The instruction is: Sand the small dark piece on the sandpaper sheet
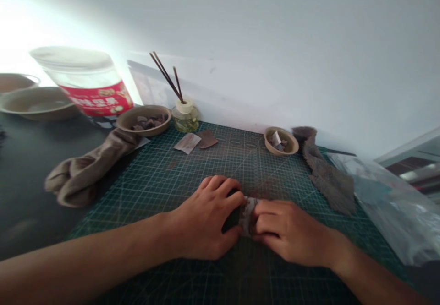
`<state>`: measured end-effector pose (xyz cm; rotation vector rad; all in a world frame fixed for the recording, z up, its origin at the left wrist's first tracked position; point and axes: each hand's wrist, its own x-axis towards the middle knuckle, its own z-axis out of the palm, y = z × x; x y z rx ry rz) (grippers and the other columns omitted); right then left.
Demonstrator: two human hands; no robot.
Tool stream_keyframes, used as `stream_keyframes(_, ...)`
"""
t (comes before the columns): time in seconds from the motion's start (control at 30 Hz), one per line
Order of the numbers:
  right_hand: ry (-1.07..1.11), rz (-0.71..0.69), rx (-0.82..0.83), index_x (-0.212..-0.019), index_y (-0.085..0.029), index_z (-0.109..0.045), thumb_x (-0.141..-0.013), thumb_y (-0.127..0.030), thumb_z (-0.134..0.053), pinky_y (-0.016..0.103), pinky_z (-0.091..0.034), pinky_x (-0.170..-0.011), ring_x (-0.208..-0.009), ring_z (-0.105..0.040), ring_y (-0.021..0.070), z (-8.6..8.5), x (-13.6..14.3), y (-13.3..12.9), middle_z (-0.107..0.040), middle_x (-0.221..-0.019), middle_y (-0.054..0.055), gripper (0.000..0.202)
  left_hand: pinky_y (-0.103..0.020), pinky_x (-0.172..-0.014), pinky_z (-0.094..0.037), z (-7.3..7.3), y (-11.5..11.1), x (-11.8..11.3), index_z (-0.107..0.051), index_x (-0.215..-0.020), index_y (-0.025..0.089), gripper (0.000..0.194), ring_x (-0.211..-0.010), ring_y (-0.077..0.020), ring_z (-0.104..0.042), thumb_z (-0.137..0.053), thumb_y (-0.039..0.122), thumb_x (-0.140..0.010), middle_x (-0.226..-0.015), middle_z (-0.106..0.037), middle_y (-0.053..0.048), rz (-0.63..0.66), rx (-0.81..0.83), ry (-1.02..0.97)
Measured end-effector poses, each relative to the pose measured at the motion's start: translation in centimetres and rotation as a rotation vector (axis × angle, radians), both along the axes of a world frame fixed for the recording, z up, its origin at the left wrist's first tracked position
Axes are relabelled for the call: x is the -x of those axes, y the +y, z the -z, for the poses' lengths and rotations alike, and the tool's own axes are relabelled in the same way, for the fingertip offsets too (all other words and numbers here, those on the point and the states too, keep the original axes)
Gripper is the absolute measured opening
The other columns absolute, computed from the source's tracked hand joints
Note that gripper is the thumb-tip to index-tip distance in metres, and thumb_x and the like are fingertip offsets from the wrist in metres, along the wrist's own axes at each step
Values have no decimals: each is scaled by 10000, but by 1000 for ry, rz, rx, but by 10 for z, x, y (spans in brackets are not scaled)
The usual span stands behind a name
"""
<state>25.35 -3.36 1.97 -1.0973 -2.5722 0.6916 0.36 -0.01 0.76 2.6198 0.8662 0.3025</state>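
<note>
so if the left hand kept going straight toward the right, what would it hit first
Most likely the grey piece, which sits right at the left hand and may already touch it. Just past that comes the right hand. Exact depth is hard to judge.

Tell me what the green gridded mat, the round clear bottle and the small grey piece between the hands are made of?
Mat: probably smooth plastic; thin lines look printed on it. Bottle: likely shiny glass; yellowish contents show through. Grey piece: maybe cloth or paper, dull and rumpled; blur hides which.
</note>
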Motion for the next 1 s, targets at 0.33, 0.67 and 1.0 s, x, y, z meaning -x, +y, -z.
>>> stream_keyframes(0.33, 27, 62, 6, -830, -204, -602, -944, -125, -625, 269, -425, -759, -840, -583, 144, 2, 3, -3, -610, -911, -6, 141, -556, -1036, -360, -1, 1, -1, -614, -1159, 241, 374, -1176, -331, -474, -680, 350, -807, -1279, -555, -75, -5, 11, -8)
stream_keyframes(0.67, -8, 134, -66, -840, -203, -625, -945, -111, -609, 282, -436, -763, -843, -585, 158, 2, 2, -3, -624, -932, 12, 141, -553, -1047, -354, -1, 1, 0, -611, -1154, 239, 356, -1189, -326, -468, -674, 353, -822, -1274, -554, -71, -6, 19, -12)
stream_keyframes(1.0, 3, 151, -70, -839, -204, -611, -950, -115, -614, 281, -432, -767, -851, -586, 160, 1, 3, -2, -623, -914, 7, 142, -570, -1040, -361, 0, 1, 0, -615, -1153, 237, 364, -1188, -342, -476, -677, 365, -817, -1273, -560, -84, -13, 12, -3)
